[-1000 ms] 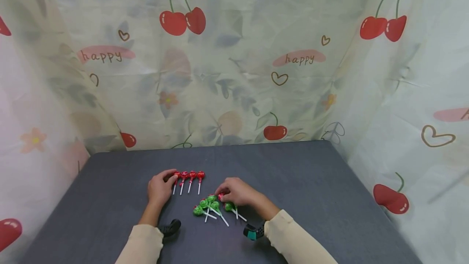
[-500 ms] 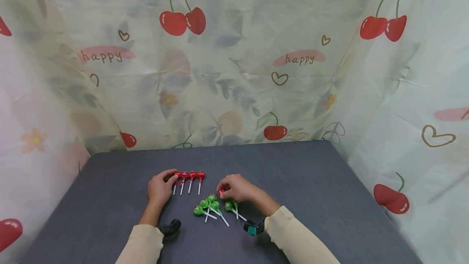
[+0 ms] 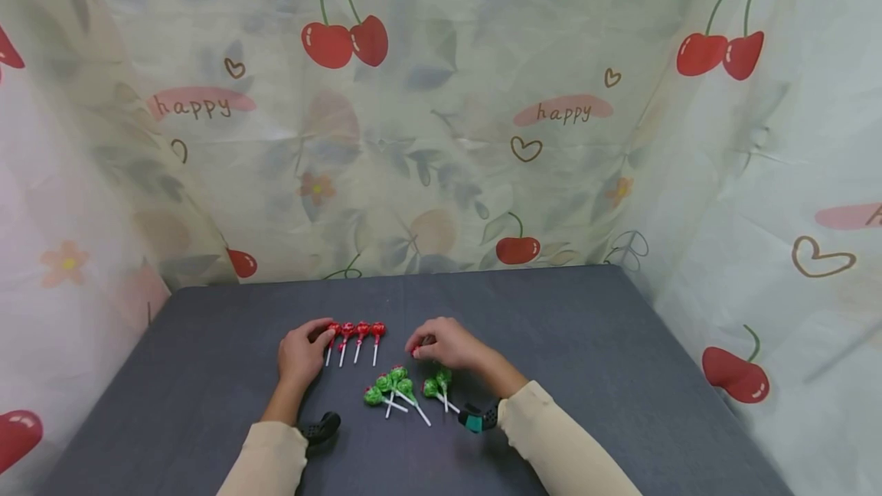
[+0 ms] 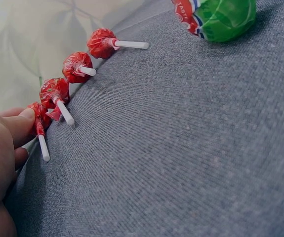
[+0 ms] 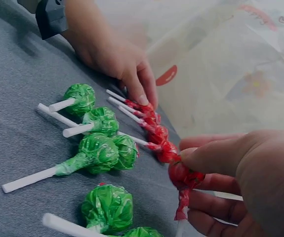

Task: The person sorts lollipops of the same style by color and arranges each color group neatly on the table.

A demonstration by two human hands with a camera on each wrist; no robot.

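Observation:
My left hand point(image 3: 299, 350) pinches the head of the leftmost red-wrapped lollipop point(image 4: 40, 118). That lollipop ends a row of several red lollipops point(image 3: 362, 329), side by side with their white sticks toward me. In the right wrist view, my right hand point(image 5: 260, 173) holds another red lollipop point(image 5: 180, 175) by its head between thumb and fingers, its stick pointing down. This lollipop is mostly hidden by the fingers in the head view. The right hand is to the right of the row and above the green lollipops.
Several green lollipops point(image 3: 397, 375) lie in a loose, crossing cluster in front of the row. Two more green lollipops point(image 3: 430, 388) lie to their right, below the right hand. All rest on a dark grey cloth-covered table point(image 3: 551, 343), with a cherry-print curtain point(image 3: 441, 174) behind.
My right hand has lifted the red lollipop up and away from the green pair, toward the back of the table. The left hand stays in place on the leftmost red lollipop.

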